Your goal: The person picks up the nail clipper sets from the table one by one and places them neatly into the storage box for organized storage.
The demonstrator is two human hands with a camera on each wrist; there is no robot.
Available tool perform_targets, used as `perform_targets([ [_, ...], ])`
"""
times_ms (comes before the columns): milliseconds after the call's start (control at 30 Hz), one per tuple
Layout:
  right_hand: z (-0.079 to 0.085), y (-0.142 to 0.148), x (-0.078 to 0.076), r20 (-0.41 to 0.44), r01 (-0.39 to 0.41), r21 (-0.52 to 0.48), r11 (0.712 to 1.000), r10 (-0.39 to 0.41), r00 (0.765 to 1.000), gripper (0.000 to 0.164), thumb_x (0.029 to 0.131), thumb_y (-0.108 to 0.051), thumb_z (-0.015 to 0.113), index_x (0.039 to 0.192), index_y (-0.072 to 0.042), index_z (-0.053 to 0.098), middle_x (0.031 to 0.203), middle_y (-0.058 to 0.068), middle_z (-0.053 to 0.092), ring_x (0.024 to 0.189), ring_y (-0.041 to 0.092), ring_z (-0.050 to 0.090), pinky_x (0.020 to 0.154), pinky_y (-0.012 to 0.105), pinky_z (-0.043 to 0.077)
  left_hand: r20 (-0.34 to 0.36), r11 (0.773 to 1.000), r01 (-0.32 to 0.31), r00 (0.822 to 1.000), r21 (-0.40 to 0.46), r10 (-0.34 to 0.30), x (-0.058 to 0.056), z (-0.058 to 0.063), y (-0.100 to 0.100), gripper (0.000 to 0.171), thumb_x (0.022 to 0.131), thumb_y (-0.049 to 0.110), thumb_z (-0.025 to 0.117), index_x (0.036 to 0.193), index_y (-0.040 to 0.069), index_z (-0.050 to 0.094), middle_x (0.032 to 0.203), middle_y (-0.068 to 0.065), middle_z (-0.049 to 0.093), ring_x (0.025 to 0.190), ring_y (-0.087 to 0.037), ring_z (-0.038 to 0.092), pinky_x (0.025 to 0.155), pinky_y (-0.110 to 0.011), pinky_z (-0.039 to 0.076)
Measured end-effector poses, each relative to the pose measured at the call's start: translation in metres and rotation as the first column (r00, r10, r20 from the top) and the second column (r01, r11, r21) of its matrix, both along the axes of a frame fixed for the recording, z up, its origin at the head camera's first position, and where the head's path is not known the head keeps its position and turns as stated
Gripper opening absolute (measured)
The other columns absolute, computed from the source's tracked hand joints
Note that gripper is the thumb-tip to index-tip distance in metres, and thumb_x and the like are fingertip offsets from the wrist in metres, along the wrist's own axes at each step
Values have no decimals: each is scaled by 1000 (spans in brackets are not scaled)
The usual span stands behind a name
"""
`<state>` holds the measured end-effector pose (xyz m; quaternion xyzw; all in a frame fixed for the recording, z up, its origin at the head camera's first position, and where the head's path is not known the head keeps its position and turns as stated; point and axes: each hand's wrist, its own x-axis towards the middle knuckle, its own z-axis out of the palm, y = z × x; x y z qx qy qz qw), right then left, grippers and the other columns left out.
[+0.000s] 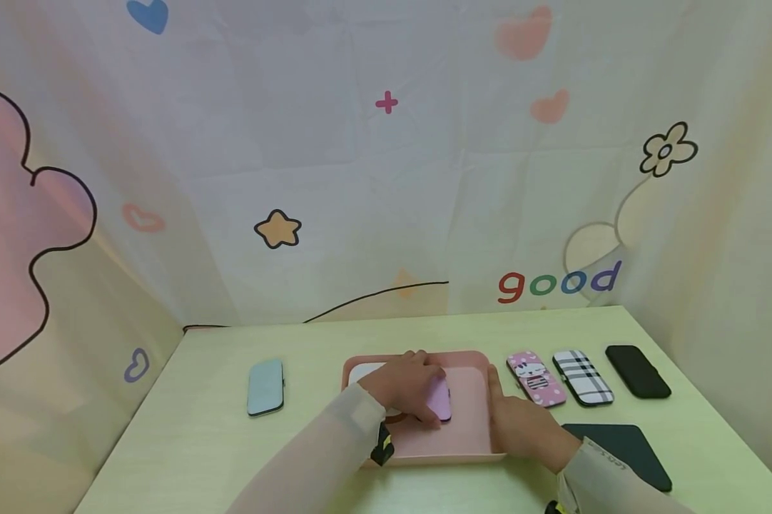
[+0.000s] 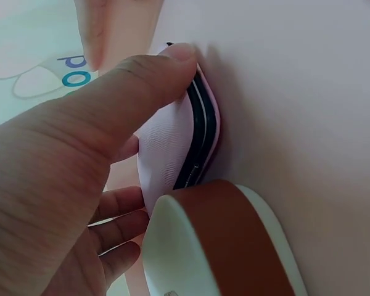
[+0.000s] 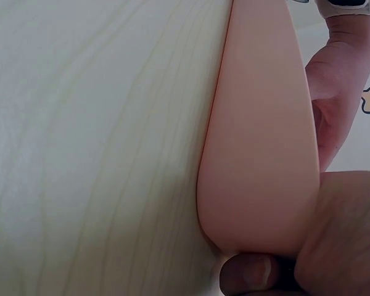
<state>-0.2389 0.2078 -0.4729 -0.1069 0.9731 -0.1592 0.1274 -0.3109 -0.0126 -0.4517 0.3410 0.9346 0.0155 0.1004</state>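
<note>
My left hand (image 1: 407,389) is inside the pink tray (image 1: 472,428) and pinches a small lilac hard case (image 1: 442,401) with a dark rim. In the left wrist view the thumb lies on the edge of that case (image 2: 166,139), the other fingers behind it. Beside it in the tray is a white case with a brown band (image 2: 225,231), mostly hidden by the left hand in the head view. My right hand (image 1: 524,425) holds the tray's right wall; in the right wrist view a fingertip (image 3: 256,271) curls at the tray's corner.
A pale blue case (image 1: 266,387) lies left of the tray. To the right lie a pink cartoon case (image 1: 536,378), a plaid case (image 1: 583,378) and a black case (image 1: 638,371). A dark flat pad (image 1: 630,453) sits near my right forearm. A printed curtain (image 1: 386,178) hangs behind the table.
</note>
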Motion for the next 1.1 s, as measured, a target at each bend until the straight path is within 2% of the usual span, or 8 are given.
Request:
perform_targets([
  [267, -2, -1, 0, 19, 23, -18, 1000, -23, 1000, 88, 100, -21, 54, 158, 2, -7, 65, 5, 52, 53, 19, 48, 49, 32, 35, -30, 1000, -10, 1000, -6, 10, 0, -1, -1, 79, 73, 64, 79, 140, 29, 57, 134, -1, 54, 111, -17, 50, 93, -30, 49],
  [433, -3, 0, -1, 12, 14, -15, 1000, -14, 1000, 88, 99, -19, 55, 158, 2, -7, 65, 5, 52, 54, 19, 48, 50, 32, 36, -29, 1000, -21, 999, 7, 21, 2, -1, -3, 78, 73, 64, 79, 139, 29, 57, 134, -2, 54, 113, -18, 51, 94, -31, 49],
  [667, -8, 2, -2, 14, 14, -22, 1000, -14, 1000, 85, 101, -18, 48, 158, -1, -13, 66, 5, 52, 56, 19, 48, 54, 33, 38, -29, 1000, -11, 1000, 15, 12, 6, 5, -10, 68, 83, 58, 72, 140, 26, 55, 134, -1, 54, 119, -18, 51, 100, -30, 47],
  [767, -10, 3, -2, -8, 1, -1, 1000, -1, 1000, 88, 98, -15, 52, 158, 2, -10, 65, 4, 52, 55, 19, 47, 53, 33, 38, -16, 998, -39, 999, 42, 40, 7, 10, -16, 66, 86, 55, 69, 144, 27, 52, 138, 1, 53, 126, -18, 49, 102, -33, 46],
  [900, -9, 3, 0, -52, -25, 22, 999, 26, 998, 89, 93, -10, 54, 156, 8, -5, 62, 3, 51, 54, 19, 47, 51, 34, 38, -37, 995, -72, 997, 62, 74, 5, 12, -29, 66, 87, 56, 68, 145, 29, 52, 138, 3, 53, 125, -17, 50, 90, -40, 50],
  [967, -9, 3, 0, -43, -23, 13, 1000, 23, 999, 89, 93, -10, 54, 157, 7, -6, 62, 3, 52, 53, 19, 47, 50, 34, 37, -49, 995, -62, 997, 81, 67, 3, 13, -38, 68, 86, 56, 69, 145, 28, 52, 134, 2, 55, 121, -17, 51, 89, -40, 51],
  [1067, -10, 2, -2, -2, 0, -6, 1000, 0, 1000, 92, 94, -12, 56, 157, 4, -9, 63, 4, 52, 52, 18, 46, 49, 31, 36, -54, 992, -45, 997, 119, 51, -3, 15, -54, 67, 85, 53, 70, 143, 25, 54, 132, 3, 57, 119, -17, 52, 94, -37, 50],
  [1100, -10, 2, -2, 11, 6, -13, 1000, -6, 1000, 93, 94, -13, 57, 157, 2, -10, 63, 4, 53, 52, 18, 46, 49, 31, 35, -53, 990, -29, 998, 136, 36, -4, 16, -60, 64, 86, 51, 71, 142, 24, 56, 132, 2, 57, 119, -18, 52, 100, -36, 47],
])
